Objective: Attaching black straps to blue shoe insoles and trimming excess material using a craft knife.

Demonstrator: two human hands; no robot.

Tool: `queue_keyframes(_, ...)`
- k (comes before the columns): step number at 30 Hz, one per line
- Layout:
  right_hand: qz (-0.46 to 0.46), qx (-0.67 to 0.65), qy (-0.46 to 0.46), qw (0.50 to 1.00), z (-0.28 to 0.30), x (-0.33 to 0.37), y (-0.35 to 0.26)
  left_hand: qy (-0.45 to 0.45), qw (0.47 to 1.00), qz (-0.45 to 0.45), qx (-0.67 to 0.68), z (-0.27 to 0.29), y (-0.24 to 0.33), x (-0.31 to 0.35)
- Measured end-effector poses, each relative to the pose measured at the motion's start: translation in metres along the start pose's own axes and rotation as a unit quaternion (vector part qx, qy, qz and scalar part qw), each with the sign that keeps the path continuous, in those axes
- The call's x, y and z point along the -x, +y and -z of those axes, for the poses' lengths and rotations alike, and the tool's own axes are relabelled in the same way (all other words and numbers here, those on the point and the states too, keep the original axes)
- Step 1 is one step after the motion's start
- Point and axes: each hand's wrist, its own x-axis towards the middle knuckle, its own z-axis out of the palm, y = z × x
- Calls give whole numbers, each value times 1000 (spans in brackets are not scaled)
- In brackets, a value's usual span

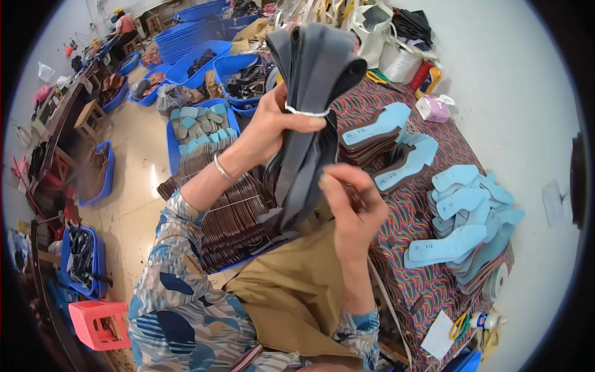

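Left hand (273, 127) was wrapped around the bundle of dark grey strips (300, 149) at its white tie (308, 113), bundle held up above the tan apron (291, 285), left of the patterned table (396, 304). Right hand (356, 214) was just beside the strips, thumb and forefinger curled together; couldn't tell if they pinched anything. Pale-blue insole pieces (458, 201) sat piled on the table.

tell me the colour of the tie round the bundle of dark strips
The tie is white, seen best in the head view.
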Motion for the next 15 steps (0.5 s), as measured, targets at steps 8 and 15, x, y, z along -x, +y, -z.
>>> queue_keyframes(8,-25,75,75,994,2,12,46,22,997,-45,-54,-42,-12,22)
queue_keyframes(15,-87,16,38,995,29,14,39,-129,986,49,-97,-46,-10,17)
